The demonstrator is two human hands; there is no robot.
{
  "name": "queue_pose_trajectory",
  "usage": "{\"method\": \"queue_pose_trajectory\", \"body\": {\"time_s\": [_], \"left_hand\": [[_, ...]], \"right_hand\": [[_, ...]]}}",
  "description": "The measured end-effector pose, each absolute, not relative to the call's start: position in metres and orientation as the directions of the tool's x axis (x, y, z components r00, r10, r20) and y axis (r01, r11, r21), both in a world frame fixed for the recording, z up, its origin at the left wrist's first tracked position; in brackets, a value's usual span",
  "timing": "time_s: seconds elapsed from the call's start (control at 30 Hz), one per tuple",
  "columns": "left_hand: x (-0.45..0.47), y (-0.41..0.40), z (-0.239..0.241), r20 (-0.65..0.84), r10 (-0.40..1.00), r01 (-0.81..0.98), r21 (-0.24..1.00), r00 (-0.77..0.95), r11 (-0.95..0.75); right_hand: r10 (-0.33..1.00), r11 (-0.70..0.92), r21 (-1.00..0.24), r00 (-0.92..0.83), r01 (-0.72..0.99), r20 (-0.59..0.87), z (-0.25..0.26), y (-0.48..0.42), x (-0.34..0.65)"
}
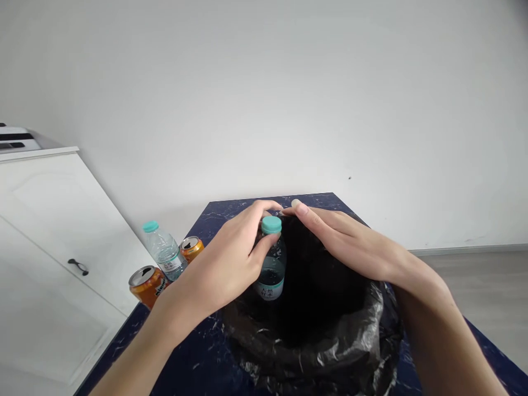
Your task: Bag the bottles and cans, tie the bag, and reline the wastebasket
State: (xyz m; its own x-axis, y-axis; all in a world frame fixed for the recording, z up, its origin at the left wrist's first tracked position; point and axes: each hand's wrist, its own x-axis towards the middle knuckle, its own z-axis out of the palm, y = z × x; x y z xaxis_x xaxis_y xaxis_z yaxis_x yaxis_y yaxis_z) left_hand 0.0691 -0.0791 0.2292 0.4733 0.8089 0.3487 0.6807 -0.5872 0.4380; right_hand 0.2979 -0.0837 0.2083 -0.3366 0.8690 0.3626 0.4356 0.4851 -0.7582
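A bin lined with a black plastic bag [330, 341] stands on a dark blue marbled table [206, 352]. A clear water bottle with a teal cap [271, 264] stands upright at the bag's far left edge, whether inside the bag I cannot tell. My left hand [226, 258] reaches over it, with the thumb against the bottle's neck and the fingers pinching the far rim of the bag. My right hand [342, 236] lies over the opening and pinches the same far rim, fingertips meeting the left hand's.
Left of the bin stand a second clear bottle with a teal cap [163, 248] and two opened orange cans [147, 284] [192, 247]. A white cabinet with a dark handle [78, 267] is at the left. A white wall is behind.
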Motion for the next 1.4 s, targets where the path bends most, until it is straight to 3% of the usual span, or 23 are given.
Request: {"method": "queue_pose_trajectory", "body": {"time_s": [0.17, 0.3, 0.63, 0.8, 0.93, 1.07, 1.17, 1.23, 1.3, 1.4], "left_hand": [[0.074, -0.078, 0.231, 0.411, 0.741, 0.693, 0.292, 0.532, -0.659], [0.072, -0.076, 0.232, 0.502, 0.722, 0.710, 0.265, 0.477, -0.653], [0.040, -0.060, 0.228, 0.114, 0.949, 0.674, 0.679, 0.295, -0.291], [0.027, -0.064, 0.215, -0.094, 0.933, 0.380, 0.924, 0.349, -0.049], [0.021, -0.069, 0.195, -0.117, 0.915, 0.206, 0.978, 0.385, 0.038], [0.013, -0.071, 0.179, -0.031, 0.943, 0.157, 0.987, 0.330, -0.023], [0.001, -0.067, 0.175, 0.217, 0.973, 0.381, 0.895, 0.083, -0.232], [-0.013, -0.059, 0.176, 0.499, 0.861, 0.652, 0.686, -0.098, -0.323], [-0.031, -0.047, 0.177, 0.727, 0.671, 0.845, 0.445, -0.146, -0.298], [-0.065, -0.025, 0.175, 0.790, 0.595, 0.944, 0.292, -0.146, -0.156]], "right_hand": [[0.867, 0.492, -0.745, -0.335, 0.450, 0.369, 0.208, -0.082, 0.298], [0.890, 0.457, -0.717, -0.257, 0.526, 0.378, 0.207, -0.081, 0.301], [0.916, 0.402, -0.724, -0.238, 0.560, 0.324, 0.208, -0.082, 0.297], [0.929, 0.371, -0.723, -0.231, 0.583, 0.290, 0.209, -0.085, 0.296], [0.946, 0.324, -0.755, -0.217, 0.570, 0.242, 0.210, -0.087, 0.294], [0.949, 0.312, -0.759, -0.220, 0.571, 0.225, 0.208, -0.085, 0.294], [0.957, 0.286, -0.764, -0.207, 0.578, 0.202, 0.207, -0.084, 0.294], [0.963, 0.269, -0.759, -0.194, 0.593, 0.190, 0.207, -0.083, 0.294], [0.966, 0.259, -0.750, -0.186, 0.608, 0.182, 0.208, -0.083, 0.294], [0.968, 0.250, -0.736, -0.179, 0.628, 0.177, 0.209, -0.082, 0.292]]}}
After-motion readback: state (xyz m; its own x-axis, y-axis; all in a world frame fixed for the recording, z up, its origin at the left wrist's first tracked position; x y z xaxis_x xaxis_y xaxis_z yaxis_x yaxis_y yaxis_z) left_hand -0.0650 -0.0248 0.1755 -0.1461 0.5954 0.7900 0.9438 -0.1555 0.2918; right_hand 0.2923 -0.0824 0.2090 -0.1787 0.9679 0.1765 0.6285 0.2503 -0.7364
